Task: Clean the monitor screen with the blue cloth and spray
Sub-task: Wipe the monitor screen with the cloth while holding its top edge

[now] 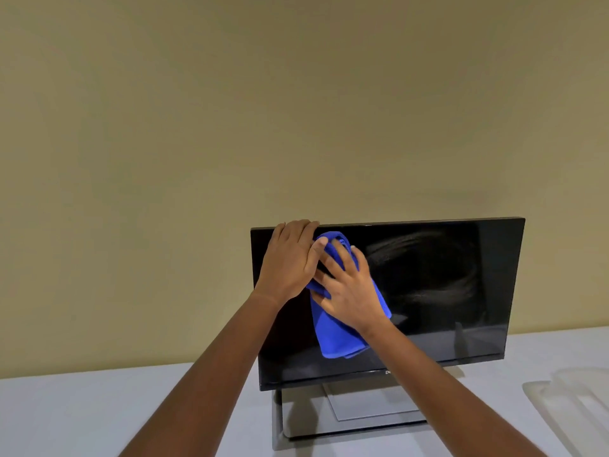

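Observation:
A black monitor (445, 291) stands on a white table, its dark screen showing faint smears on the right half. My left hand (288, 258) grips the monitor's top left edge, fingers curled over the frame. My right hand (349, 285) presses a folded blue cloth (336, 334) flat against the upper left part of the screen, fingers spread over it. The cloth hangs down below my palm. No spray bottle is in view.
The monitor sits on a silver stand (356, 413) with a flat base on the white table (82, 413). A pale, blurred object (573, 400) lies on the table at the right edge. A plain beige wall is behind.

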`<state>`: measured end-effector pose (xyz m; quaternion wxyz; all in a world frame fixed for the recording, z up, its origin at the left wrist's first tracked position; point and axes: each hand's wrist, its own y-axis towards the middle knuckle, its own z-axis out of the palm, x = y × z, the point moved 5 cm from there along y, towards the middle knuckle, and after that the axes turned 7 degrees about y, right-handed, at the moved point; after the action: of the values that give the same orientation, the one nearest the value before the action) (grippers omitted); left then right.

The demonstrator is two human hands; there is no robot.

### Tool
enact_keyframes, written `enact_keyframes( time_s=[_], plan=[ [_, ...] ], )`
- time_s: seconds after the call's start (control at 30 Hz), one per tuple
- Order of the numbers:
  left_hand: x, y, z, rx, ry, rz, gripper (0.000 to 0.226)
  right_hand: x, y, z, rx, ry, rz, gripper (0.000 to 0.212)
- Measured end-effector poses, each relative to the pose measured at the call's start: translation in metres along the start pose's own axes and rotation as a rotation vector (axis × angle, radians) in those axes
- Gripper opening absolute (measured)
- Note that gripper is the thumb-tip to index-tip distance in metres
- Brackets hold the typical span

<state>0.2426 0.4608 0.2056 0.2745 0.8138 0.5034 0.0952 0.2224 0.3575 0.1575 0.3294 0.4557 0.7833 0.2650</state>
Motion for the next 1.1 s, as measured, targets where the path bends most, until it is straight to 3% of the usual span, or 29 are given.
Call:
enact_keyframes(
  time_s=[0.27,0.43,0.53,0.7,0.8,1.0,1.1],
  plan=[
    [0.0,0.004,0.001,-0.027,-0.055,-0.011,0.044,-0.1,-0.023,-0.021,-0.037,0.01,0.236,0.056],
    [-0.001,0.003,0.002,-0.02,-0.031,-0.01,0.044,-0.145,-0.056,-0.025,-0.094,0.184,0.651,0.06],
    [-0.002,0.002,0.002,-0.016,-0.034,-0.018,0.044,-0.148,-0.066,-0.023,-0.183,0.353,0.876,0.063],
    [-0.002,0.002,0.0,-0.019,-0.056,-0.046,0.043,-0.114,-0.043,-0.02,-0.311,0.442,1.082,0.062],
    [-0.004,0.003,-0.001,-0.026,-0.05,-0.051,0.051,-0.075,-0.025,-0.018,-0.285,0.365,0.946,0.061],
    [-0.007,0.005,-0.003,-0.037,0.003,-0.077,0.058,0.006,-0.021,0.005,0.004,0.104,0.14,0.065],
    [-0.014,0.007,-0.003,-0.04,0.022,-0.103,0.062,-0.005,-0.027,0.008,0.052,0.022,-0.024,0.071]
  ],
)
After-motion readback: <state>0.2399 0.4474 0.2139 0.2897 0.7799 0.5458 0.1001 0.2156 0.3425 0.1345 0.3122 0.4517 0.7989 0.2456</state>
